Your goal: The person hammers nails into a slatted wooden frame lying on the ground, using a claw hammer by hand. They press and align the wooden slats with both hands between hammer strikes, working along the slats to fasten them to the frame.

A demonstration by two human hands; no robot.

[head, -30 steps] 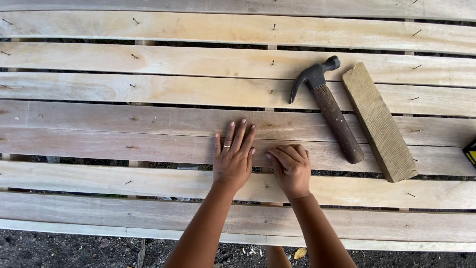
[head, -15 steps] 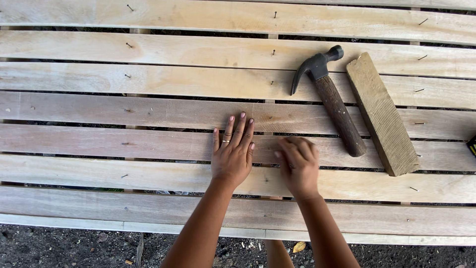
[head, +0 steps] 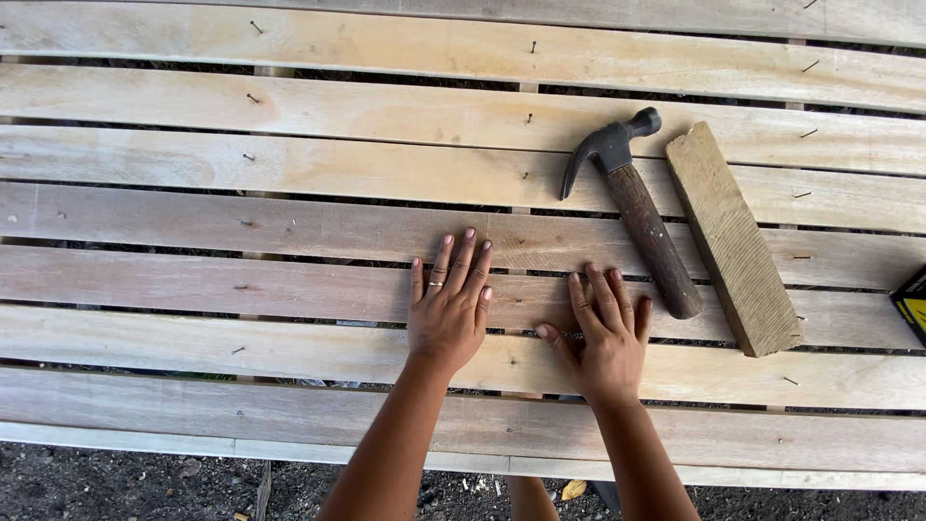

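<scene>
Head view: both hands flat on a slatted wooden counter (head: 193,318) of pale planks with gaps between. Left hand (head: 449,314) palm down, fingers spread and released, gripping nothing, ring on one finger. Right hand (head: 603,342) also palm down just beside it, fingers loosely spread; something small and dark, maybe a nail (head: 571,336), sits by thumb and forefinger, cannot tell if pinched. Claw hammer (head: 637,207) lies near the right hand, up and to its right, head away from the person, handle end close to the fingertips but apart. Looks head-heavy, stiff, worn wooden handle; best gripped low on the handle. Short wood block (head: 733,236) lies just beside the hammer, angled alike. Nails stick up from several planks (head: 531,45). Yellow-black object (head: 912,304) at right edge, cut off.
</scene>
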